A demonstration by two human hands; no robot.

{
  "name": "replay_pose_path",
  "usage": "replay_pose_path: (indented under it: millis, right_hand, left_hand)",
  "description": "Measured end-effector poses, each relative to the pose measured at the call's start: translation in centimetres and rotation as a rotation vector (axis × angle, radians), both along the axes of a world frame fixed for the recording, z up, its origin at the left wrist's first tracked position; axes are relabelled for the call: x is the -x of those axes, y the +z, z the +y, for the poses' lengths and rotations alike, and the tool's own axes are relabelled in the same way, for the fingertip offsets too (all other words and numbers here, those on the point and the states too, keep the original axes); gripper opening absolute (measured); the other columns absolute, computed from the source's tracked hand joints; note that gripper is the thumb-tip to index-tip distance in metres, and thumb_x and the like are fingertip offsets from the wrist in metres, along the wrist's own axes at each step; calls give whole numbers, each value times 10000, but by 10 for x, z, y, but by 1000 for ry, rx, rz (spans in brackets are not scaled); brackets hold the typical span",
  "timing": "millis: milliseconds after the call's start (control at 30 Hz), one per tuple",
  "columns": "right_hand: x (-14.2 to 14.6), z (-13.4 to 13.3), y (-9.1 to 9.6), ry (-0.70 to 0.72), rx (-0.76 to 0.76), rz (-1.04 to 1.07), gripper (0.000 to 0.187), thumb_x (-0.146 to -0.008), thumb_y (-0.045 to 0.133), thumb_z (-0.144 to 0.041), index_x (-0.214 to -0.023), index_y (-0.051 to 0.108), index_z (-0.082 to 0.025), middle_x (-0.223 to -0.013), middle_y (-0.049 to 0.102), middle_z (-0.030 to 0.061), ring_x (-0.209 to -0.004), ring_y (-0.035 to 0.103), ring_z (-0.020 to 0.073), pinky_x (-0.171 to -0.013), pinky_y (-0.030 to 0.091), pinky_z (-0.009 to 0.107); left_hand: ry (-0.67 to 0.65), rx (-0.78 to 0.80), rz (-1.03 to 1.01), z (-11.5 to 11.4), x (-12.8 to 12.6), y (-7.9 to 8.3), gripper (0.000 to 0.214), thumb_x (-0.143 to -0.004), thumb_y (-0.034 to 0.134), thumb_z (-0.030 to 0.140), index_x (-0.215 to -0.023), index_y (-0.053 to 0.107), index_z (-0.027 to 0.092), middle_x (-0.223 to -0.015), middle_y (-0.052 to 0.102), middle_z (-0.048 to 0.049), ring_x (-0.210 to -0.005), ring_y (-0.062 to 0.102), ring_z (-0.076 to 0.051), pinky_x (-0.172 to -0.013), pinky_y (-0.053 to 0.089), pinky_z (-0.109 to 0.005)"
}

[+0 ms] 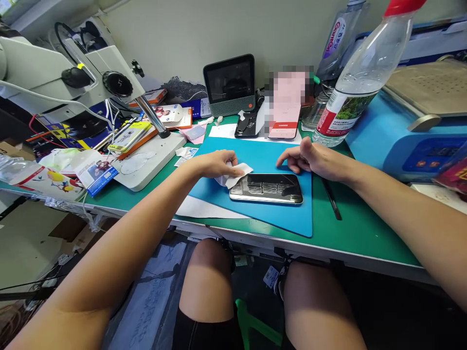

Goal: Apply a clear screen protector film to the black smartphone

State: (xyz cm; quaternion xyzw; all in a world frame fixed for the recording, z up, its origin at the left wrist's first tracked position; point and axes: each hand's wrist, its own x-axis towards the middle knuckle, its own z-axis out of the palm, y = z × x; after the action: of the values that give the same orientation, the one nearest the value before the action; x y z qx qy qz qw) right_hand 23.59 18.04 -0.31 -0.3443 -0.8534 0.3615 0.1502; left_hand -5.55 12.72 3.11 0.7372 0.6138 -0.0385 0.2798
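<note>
A flat smartphone (266, 189) with rounded corners and a bright rim lies at the centre of the frame, its dark, glossy face marked by pale ribbed streaks. The left hand (221, 165) has its grip pinched on a soft, crumpled white tissue (241, 173) at the phone's upper-left corner. The right hand (305, 156), right of centre, has a loose, wide grip holding nothing visible, fingers bent and thumb raised. Beneath the phone, a smooth blue mat (277, 214) overlaps white paper (207, 209) on the green-topped table (368, 238); a slim dark tool (331, 200) lies right of the mat. A white-bodied microscope (29, 63) fills the upper left, a ridged clear plastic bottle (361, 73) leans at upper right, and behind, the plain wall (175, 34) has a rough, flaking patch.
</note>
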Motion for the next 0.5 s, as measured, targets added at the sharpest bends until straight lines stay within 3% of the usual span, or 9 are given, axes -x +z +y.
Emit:
replay_pose_path:
  millis: [267, 367, 500]
  right_hand:
    - [1, -1, 2, 7, -7, -19, 1147, -778, -76, -945, -978, 770, -197, -626, 546, 49, -579, 429, 200, -607, 329, 380]
    - [2, -1, 1, -3, -17, -1, 1110, -817, -40, -932, -994, 770, -194, -622, 548, 38, -578, 417, 187, -636, 340, 382]
    - [5, -3, 3, -29, -47, -43, 1045, -797, 97, -983, -957, 757, -188, -634, 584, 43, -629, 517, 206, -719, 395, 395]
  left_hand:
    - [-8, -23, 126, -11, -9, 9, 668, -745, 655, 766, -1145, 610, 233, -1272, 600, -125, -1111, 564, -327, -876, 459, -383]
    - [-4, 4, 168, -9, -14, 12, 677, -750, 649, 758, -1177, 607, 234, -1306, 591, -132, -1107, 565, -327, -864, 456, -381]
    - [-74, 66, 175, -1, -17, 18, 541, -788, 658, 665, -1119, 646, 237, -1230, 657, -93, -1008, 611, -265, -780, 450, -317]
